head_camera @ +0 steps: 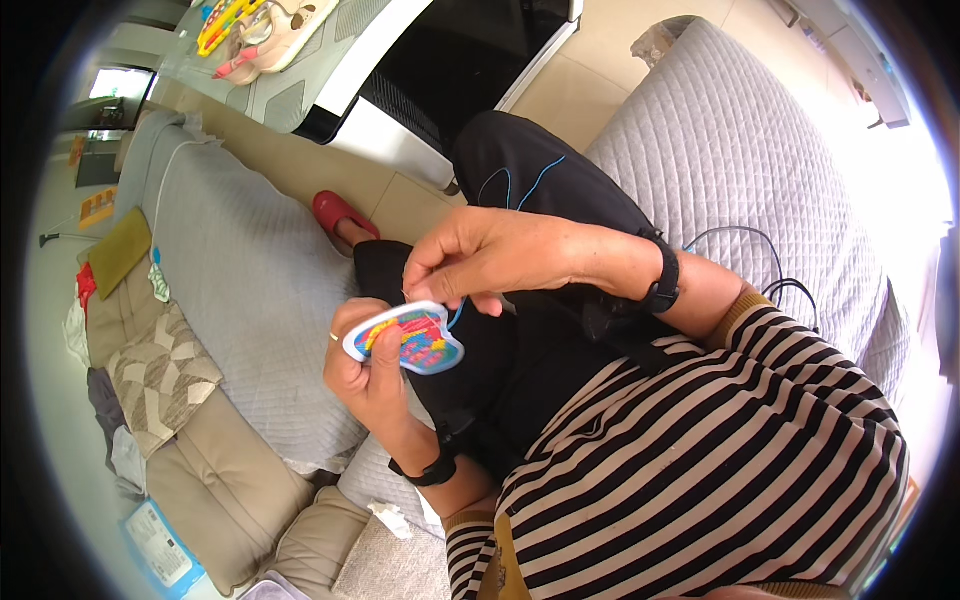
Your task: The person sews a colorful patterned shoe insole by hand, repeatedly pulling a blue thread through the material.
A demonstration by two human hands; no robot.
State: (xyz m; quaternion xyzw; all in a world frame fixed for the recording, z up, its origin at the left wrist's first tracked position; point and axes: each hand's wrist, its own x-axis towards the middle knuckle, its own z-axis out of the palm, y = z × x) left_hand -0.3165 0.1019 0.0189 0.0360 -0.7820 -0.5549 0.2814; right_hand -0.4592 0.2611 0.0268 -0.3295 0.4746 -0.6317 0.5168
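Note:
My left hand (367, 360) grips a small embroidered piece (420, 341) with a white rim, thumb on its face and fingers behind. Its stitching is red, yellow, blue and green. Just above the rim, my right hand (480, 259) has thumb and forefinger pinched together on what looks like a thin needle (406, 295), mostly hidden by the fingertips. A blue thread (541, 181) lies over my dark-trousered knee; another stretch of blue shows below the right hand, beside the piece. Whether these join behind the hand is hidden.
Ahead stands a glass-topped table (277, 105) with sandals (277, 37) and a yellow toy (229, 22). Quilted grey covers drape the sofa seats (240, 300) on both sides. Cushions (165, 375) and a blue-white packet (161, 547) lie at left. A black cable (772, 247) curls at right.

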